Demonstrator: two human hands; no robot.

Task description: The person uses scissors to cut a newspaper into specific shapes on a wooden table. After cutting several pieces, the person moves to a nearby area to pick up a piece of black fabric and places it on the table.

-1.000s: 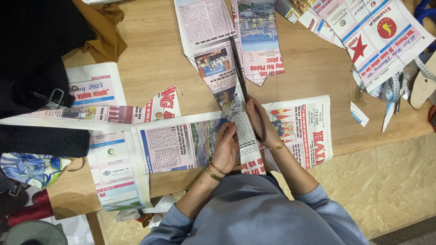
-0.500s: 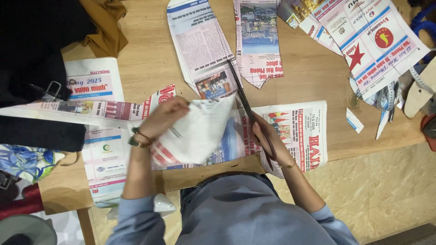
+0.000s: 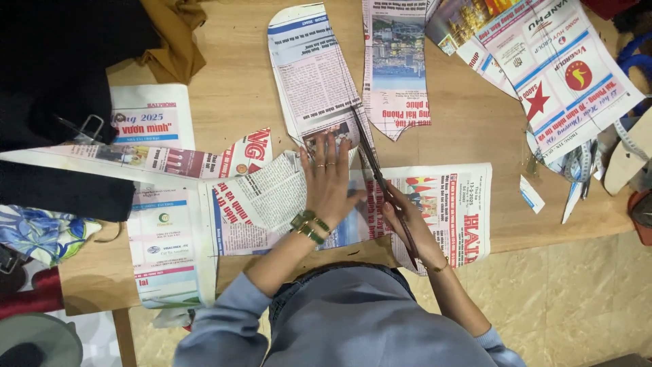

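Note:
My left hand (image 3: 329, 175) lies flat, fingers spread, on a newspaper sheet (image 3: 265, 204) spread across the wooden table (image 3: 231, 102). It wears rings and a green bracelet. My right hand (image 3: 407, 221) grips long dark scissors (image 3: 372, 163), their blades pointing away from me along the sheet's cut edge. A cut newspaper strip with a rounded end (image 3: 309, 75) lies just beyond my left fingers.
More newspaper pieces lie at the top right (image 3: 564, 75), top middle (image 3: 397, 68) and left (image 3: 153, 122). Black cloth (image 3: 54, 75) and mustard cloth (image 3: 173, 41) sit at the top left, a floral cloth (image 3: 37, 234) at the left edge. Tiled floor (image 3: 584, 299) shows on the right.
My left hand had lifted and turned over a flap of newspaper to the left; now the sheet lies flat and the hand presses on it. The scissors hand stayed nearly in place.

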